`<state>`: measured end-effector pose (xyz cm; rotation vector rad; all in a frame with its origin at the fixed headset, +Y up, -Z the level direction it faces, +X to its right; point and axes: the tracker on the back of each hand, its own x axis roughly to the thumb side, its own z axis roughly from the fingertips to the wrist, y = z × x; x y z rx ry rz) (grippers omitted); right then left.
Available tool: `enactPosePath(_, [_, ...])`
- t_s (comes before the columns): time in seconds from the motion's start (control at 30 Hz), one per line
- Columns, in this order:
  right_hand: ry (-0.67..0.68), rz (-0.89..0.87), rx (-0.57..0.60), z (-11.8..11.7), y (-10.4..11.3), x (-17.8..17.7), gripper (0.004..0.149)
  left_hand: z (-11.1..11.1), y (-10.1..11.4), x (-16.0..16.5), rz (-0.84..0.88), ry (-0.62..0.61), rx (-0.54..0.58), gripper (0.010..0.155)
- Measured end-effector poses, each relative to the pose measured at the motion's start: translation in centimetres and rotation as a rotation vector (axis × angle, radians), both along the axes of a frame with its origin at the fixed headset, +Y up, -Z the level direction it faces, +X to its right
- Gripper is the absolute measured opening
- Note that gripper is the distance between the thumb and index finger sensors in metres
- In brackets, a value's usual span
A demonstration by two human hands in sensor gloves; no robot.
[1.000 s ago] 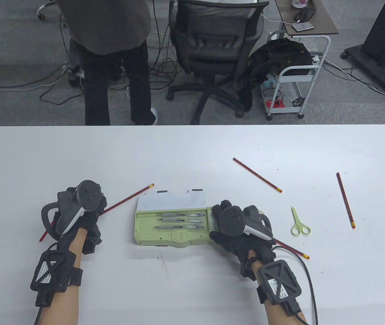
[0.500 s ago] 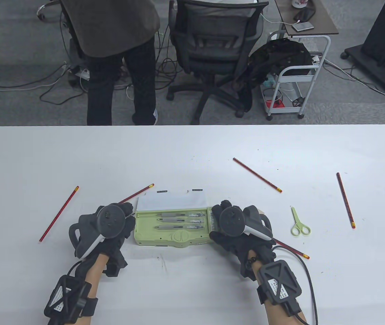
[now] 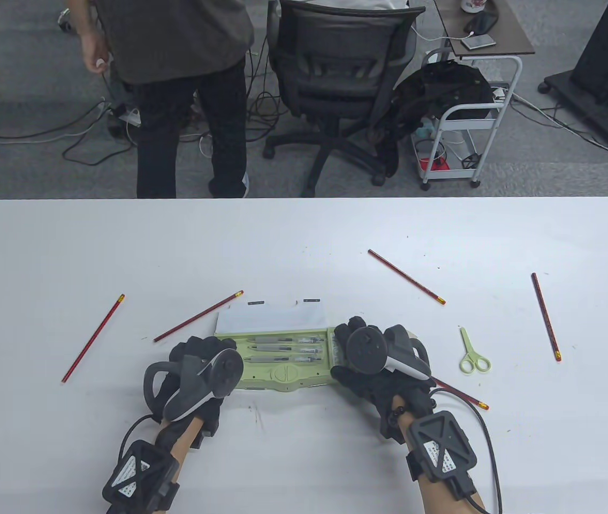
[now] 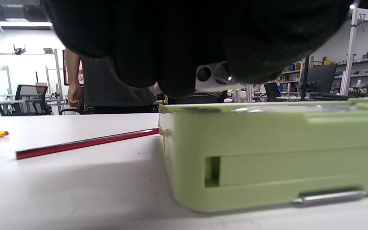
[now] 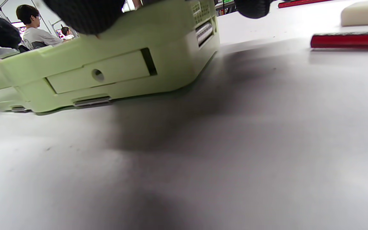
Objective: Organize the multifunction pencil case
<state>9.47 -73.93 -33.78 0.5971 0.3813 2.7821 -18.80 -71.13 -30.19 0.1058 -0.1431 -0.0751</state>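
The fingers of the left hand point(image 3: 197, 369) are laid over the left end of the green pencil case point(image 3: 277, 361); in the left wrist view the gloved fingertips point(image 4: 174, 80) are seen above the top edge of the case, but whether they are curled around it cannot be told. The fingers of the right hand point(image 3: 376, 361) are curled at the right end of the case, and in the right wrist view a dark fingertip point(image 5: 85, 14) is seen pressed on its upper edge, so the case is held there.

The pencil case is placed on the white table point(image 3: 304, 235), near the front edge, between the two hands. Its white lid point(image 3: 272, 319) is folded open to the far side, and three pens point(image 3: 282, 348) are laid inside, parallel to the long axis. This axis is directed from left to right.

Left of the case, one red pencil point(image 3: 198, 316) is lying with its eraser end close to the far left corner of the lid, and another red pencil point(image 3: 93, 338) is found further left. Right of the case, a pencil point(image 3: 459, 393) is partly hidden under the right hand. Small green scissors point(image 3: 472, 353) are placed further right, a pencil point(image 3: 407, 276) lies beyond them, and one more pencil point(image 3: 545, 316) is seen far right. Behind the table, a standing person point(image 3: 175, 80) and an office chair point(image 3: 336, 69) are seen.
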Motion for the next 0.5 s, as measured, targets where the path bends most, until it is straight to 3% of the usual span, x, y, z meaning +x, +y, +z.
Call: enactPosePath(0.5, [0.001,0.005,0.001,0.0,0.02,-0.01,0.081,-0.04,-0.46,0.82,-0.135,-0.015,-0.035,0.041])
